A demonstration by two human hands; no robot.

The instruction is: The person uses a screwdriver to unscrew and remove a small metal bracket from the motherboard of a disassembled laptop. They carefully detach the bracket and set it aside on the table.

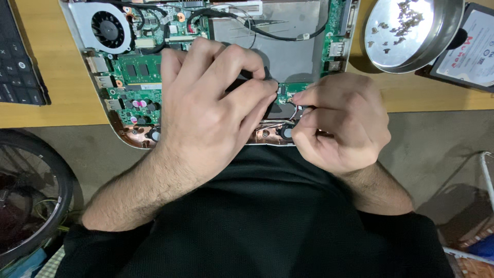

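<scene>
A: Start at the hands. What are they doing?

B: The left hand [216, 103] is curled, fingertips pressed down on a small black piece [242, 82] on the green circuit board [144, 77] of an opened laptop [123, 131]. Whether it pinches that piece or only steadies it, I cannot tell. The right hand [339, 121] is closed, thumb and forefinger pinched at a tiny part just beside the left fingertips; what it grips is too small to make out.

A: And around them?

B: Thin wires [285, 121] run under both hands along the laptop's near edge. Beyond the left hand sits the round cooling fan [107, 28]; past the fingertips is a bare grey metal plate [288, 46] crossed by a black cable [267, 31].

A: Further out?

B: Beyond the right hand, a shiny metal bowl [442, 31] holds small loose bits, likely screws, and it rests partly on a flat drive [473, 51]. Far off past the left hand, a black keyboard [20, 67] lies on the wooden table [51, 110].

A: How far along is the work?

B: The cover and keyboard are already off and screws collected, I'd judge. The board, fan and cables are still in place.
</scene>
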